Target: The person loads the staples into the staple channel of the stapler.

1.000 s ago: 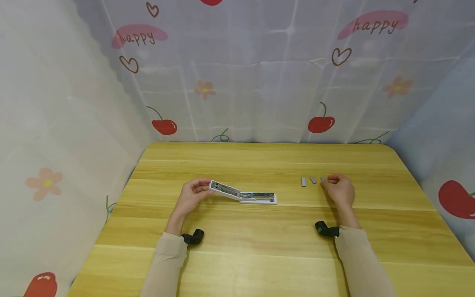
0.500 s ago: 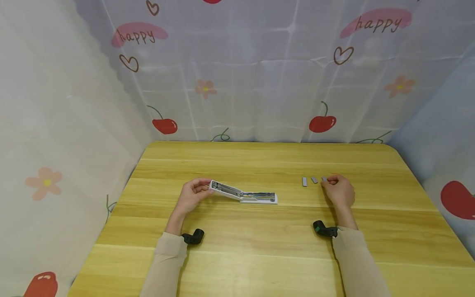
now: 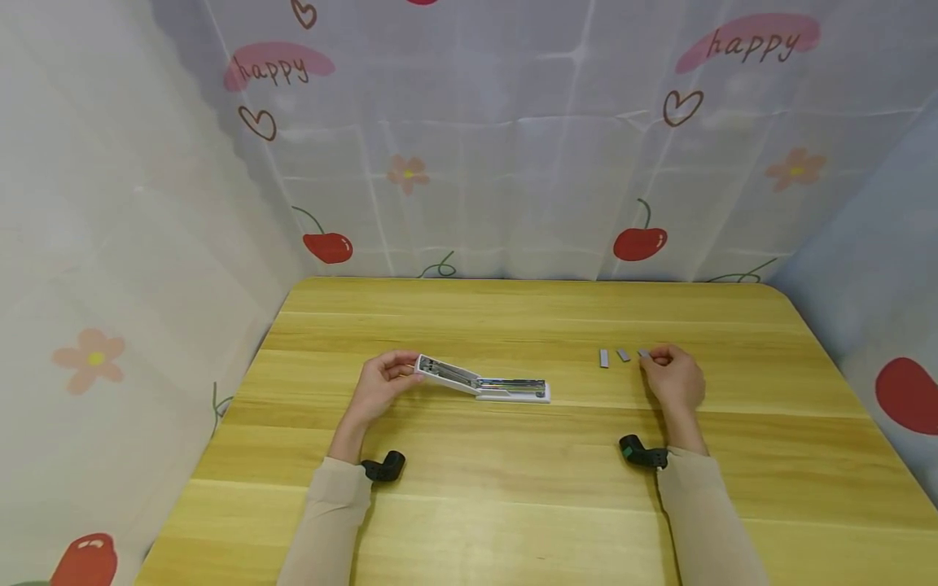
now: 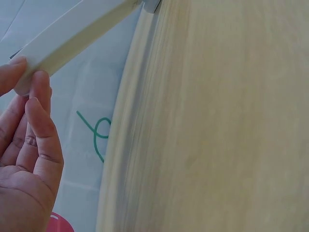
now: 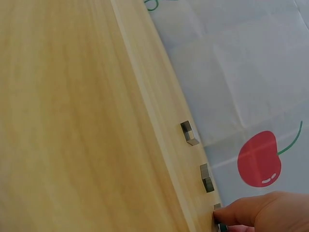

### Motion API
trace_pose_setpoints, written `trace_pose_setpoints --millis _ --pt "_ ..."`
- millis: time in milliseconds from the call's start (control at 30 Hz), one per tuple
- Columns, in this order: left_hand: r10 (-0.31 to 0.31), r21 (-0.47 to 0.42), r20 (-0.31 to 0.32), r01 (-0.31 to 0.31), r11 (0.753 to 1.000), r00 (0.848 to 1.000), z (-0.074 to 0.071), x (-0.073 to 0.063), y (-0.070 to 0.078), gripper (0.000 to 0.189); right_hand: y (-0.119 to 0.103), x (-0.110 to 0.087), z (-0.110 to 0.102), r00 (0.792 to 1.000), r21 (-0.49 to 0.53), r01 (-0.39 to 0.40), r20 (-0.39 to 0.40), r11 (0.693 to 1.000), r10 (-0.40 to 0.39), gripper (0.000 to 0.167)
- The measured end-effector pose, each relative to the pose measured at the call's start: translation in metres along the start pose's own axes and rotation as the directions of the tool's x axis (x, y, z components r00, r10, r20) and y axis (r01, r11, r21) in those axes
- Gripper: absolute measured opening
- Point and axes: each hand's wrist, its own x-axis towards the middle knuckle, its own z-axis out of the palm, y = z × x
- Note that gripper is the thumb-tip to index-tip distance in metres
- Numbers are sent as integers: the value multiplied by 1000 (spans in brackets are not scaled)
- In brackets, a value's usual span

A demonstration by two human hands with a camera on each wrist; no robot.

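Note:
A white stapler (image 3: 513, 396) lies folded wide on the table, its metal channel facing up. My left hand (image 3: 377, 389) pinches the raised end of its cover between thumb and fingers, as the left wrist view shows on the white cover (image 4: 77, 36). Farther right, two grey strips of staples (image 3: 604, 358) lie apart on the wood; the right wrist view shows the bent legs of one strip (image 5: 189, 133). At a third strip (image 3: 643, 353), my right hand (image 3: 676, 381) pinches with thumb and fingertips, which partly hide it.
The wooden table (image 3: 484, 488) reaches back to a pale curtain (image 3: 498, 187) printed with cherries, flowers and hearts. Similar cloth hangs at both sides. A black wrist camera (image 3: 384, 466) sits on the left forearm, and another black camera (image 3: 642, 452) on the right one.
Everything shifts slightly in the head view as the camera turns a little. Both hands keep their places at the stapler and the third strip.

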Motion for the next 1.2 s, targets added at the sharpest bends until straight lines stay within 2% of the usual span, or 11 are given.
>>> trace_pose_setpoints --millis 167,400,633,867,1033,1200 --pt "6 -9 0 -6 1000 1000 0 0 1 37 1 -2 1 1000 29 17 -20 999 -17 27" --pt "3 -5 1 -3 1000 1000 1 0 2 37 7 -5 3 993 133 29 -122 991 -13 29" --pt "7 -1 -7 -7 1000 1000 1 -1 3 37 3 -7 2 988 180 29 -152 983 -1 28" --pt "12 -22 -9 -12 1000 1000 3 -1 6 37 -3 -8 2 974 293 65 -229 954 4 24" --pt "11 -31 -8 -12 999 1000 4 -1 5 38 -9 -11 4 963 337 148 -261 930 -58 22" --pt "25 -45 -2 -25 999 1000 4 0 4 38 -20 -17 11 964 363 213 -229 907 -135 19"
